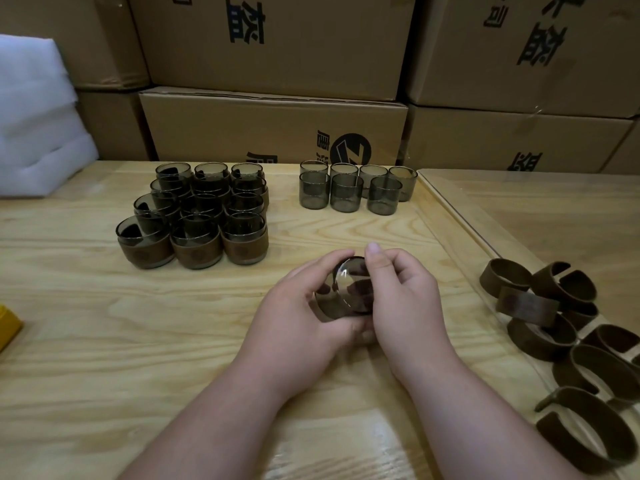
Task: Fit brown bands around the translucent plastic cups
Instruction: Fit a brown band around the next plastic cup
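A translucent grey cup (pixel 341 291) lies tilted on its side between both hands, just above the wooden table (pixel 104 341). My left hand (pixel 294 317) cups it from the left, fingers curled over its top. My right hand (pixel 403 299) grips its right side, thumb up; a brown band seems to sit under these fingers, mostly hidden. Several bare cups (pixel 346 194) stand at the back centre. Several banded cups (pixel 201 216) are stacked at the back left. Loose brown bands (pixel 561 327) lie in a pile at the right.
Cardboard boxes (pixel 273 126) are stacked along the table's far edge. White foam sheets (pixel 38 126) sit at the back left. A yellow object (pixel 8 327) pokes in at the left edge. A clear sheet (pixel 485 237) covers the table's right part.
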Available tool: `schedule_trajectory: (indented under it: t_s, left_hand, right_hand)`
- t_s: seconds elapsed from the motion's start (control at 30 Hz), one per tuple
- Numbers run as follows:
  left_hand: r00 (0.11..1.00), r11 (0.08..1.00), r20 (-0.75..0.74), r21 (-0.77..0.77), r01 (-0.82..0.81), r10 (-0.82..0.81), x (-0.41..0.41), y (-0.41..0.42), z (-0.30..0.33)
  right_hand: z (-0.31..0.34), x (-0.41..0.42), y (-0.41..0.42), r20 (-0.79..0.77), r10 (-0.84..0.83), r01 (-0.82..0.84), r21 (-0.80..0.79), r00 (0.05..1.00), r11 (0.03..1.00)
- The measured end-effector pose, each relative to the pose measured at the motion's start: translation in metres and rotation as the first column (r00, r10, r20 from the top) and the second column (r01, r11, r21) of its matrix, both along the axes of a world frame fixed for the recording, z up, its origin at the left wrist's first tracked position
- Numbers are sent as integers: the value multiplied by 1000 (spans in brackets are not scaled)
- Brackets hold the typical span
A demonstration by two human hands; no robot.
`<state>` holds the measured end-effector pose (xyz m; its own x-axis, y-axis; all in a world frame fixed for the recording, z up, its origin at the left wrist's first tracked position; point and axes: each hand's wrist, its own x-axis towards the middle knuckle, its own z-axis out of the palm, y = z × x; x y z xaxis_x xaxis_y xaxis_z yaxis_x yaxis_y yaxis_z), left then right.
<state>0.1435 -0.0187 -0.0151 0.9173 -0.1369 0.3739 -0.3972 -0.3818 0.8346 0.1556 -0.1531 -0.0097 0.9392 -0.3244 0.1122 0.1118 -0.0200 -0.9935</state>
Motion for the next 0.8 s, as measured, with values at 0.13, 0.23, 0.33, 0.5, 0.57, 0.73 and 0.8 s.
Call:
schedule_trajectory:
  t_s: [0.13,0.23,0.33,0.5,0.57,0.73,0.8]
  left_hand:
    - [1000,998,-2,-68,10,-10,0,-1,2]
    - [1000,992,-21,-126,14,-17,1,0,2]
    - [993,970,-115,-239,-54,27,1,2,0]
    - [989,938,-138,-333,-100,56,3,3,1]
    - [992,931,-111,-355,-87,51,2,4,3]
    - [990,889,-133,-446,-103,48,1,4,5]
    - [990,872,-132,-479,-104,45,2,4,6]
  right_hand:
    - [-1,2,-2,20,-38,38,4,999,999]
    - [-2,3,-5,31,-80,81,-22,996,996]
    - [-3,4,-5,54,-115,118,-52,992,992]
    - [-1,1,-9,175,-208,241,-195,962,951]
    - [1,-1,-10,181,-219,258,-235,959,937]
    - [5,-3,-18,179,-260,305,-317,949,898]
    - [6,0,-26,137,-283,314,-373,949,873]
